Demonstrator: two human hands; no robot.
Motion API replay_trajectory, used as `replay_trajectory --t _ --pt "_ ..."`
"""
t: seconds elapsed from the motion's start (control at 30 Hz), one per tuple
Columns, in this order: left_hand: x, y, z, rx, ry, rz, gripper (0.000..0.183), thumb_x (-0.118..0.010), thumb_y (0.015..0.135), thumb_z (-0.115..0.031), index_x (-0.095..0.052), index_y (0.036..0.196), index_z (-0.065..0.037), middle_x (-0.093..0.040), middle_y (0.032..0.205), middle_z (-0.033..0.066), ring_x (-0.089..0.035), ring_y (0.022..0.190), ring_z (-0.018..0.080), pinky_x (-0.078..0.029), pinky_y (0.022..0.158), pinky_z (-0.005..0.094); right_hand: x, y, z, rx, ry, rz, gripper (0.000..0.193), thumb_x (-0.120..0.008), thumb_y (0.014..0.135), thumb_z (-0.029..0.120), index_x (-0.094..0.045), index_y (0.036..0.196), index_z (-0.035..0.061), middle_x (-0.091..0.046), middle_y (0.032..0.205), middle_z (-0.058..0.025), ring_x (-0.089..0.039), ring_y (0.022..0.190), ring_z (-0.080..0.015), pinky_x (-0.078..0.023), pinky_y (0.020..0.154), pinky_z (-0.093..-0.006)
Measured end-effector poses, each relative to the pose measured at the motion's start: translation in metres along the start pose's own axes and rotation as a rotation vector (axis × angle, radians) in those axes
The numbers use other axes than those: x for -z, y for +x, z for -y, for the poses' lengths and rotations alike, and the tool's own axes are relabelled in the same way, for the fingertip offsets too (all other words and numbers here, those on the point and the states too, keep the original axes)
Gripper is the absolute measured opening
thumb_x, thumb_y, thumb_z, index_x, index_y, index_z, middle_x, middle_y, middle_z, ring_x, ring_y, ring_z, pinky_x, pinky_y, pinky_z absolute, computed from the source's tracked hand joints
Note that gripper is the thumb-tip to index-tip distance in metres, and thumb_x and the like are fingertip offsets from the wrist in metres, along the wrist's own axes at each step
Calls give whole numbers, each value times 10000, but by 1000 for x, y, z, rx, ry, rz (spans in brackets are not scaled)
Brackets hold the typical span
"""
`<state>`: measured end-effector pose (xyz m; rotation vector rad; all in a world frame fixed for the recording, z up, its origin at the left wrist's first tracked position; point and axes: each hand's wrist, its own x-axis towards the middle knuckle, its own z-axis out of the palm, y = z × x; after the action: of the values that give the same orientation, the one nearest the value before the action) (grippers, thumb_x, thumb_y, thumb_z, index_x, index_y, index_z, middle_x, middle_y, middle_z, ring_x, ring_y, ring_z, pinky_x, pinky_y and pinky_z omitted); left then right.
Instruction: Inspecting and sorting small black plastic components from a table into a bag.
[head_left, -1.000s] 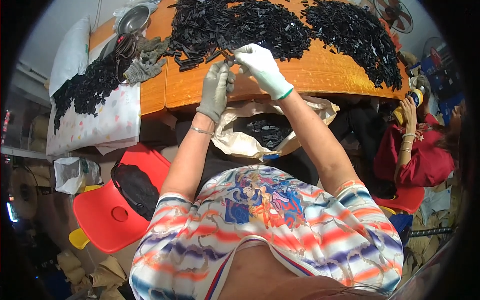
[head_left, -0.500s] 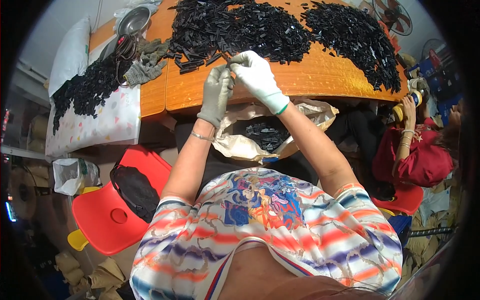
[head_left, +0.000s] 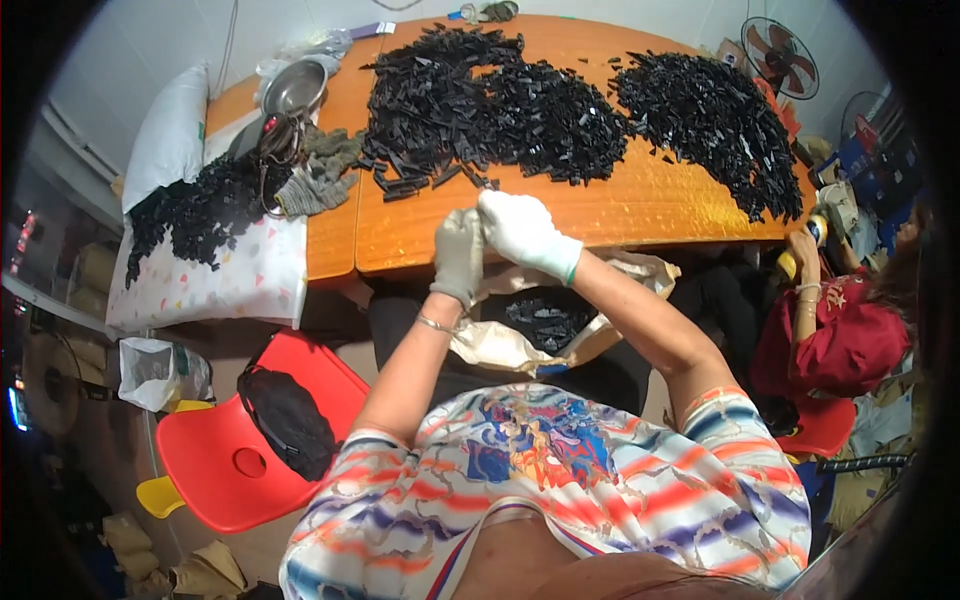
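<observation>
My left hand [head_left: 459,258], in a greyish glove, is closed, with its knuckles against the other hand. My right hand [head_left: 524,236], in a white glove with a green cuff edge, is curled closed too. Whatever lies between the fingers is hidden. Both hands are over the near edge of the orange-brown wooden table [head_left: 415,232]. Just beyond them lies a heap of small, narrow black pieces [head_left: 430,105], which joins another heap [head_left: 550,125]. Below the hands, at my lap, an open cream sack [head_left: 492,343] holds more black pieces [head_left: 545,322].
Another black heap [head_left: 715,125] covers the table's right side. Grey gloves [head_left: 318,178], a metal bowl [head_left: 294,88] and a white sack [head_left: 165,135] lie at the left. A red chair [head_left: 215,465] bears a black bag [head_left: 288,420]. A person in red [head_left: 840,335] sits at right.
The view has tilted, so more of the table's far side shows. My hands have drawn together, and the left fingers, loosely bent before, are now curled tighter.
</observation>
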<state>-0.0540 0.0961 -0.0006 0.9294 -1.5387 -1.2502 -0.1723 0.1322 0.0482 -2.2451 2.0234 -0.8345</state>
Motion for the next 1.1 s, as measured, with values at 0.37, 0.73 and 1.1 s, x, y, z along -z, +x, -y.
replay_trajectory --t 0.37,0.73,1.1 --pt "-14 18 -20 240 -300 268 227 -486 970 -245 -573 988 -36 -516 678 -12 -452 551 68 -375 469 231 6 -8 -20 -342 220 -110 200 -517 875 238 -610 969 87 -648 881 -189 -623 848 -375 -489 738 -443" --pt "6 -19 -9 577 -681 404 159 -508 984 -257 -535 965 -101 -527 740 -18 -469 565 53 -384 493 178 51 -35 -11 -555 1388 287 255 -638 873 258 -654 964 20 -614 814 -1 -515 698 -54 -412 611 -200" --pt "7 -79 10 139 312 497 264 -508 935 -186 -585 1166 -85 -671 1019 120 -649 882 258 -505 746 350 30 -20 -37 -444 372 363 293 -656 813 334 -682 733 53 -624 616 -63 -548 559 -129 -454 583 -298"
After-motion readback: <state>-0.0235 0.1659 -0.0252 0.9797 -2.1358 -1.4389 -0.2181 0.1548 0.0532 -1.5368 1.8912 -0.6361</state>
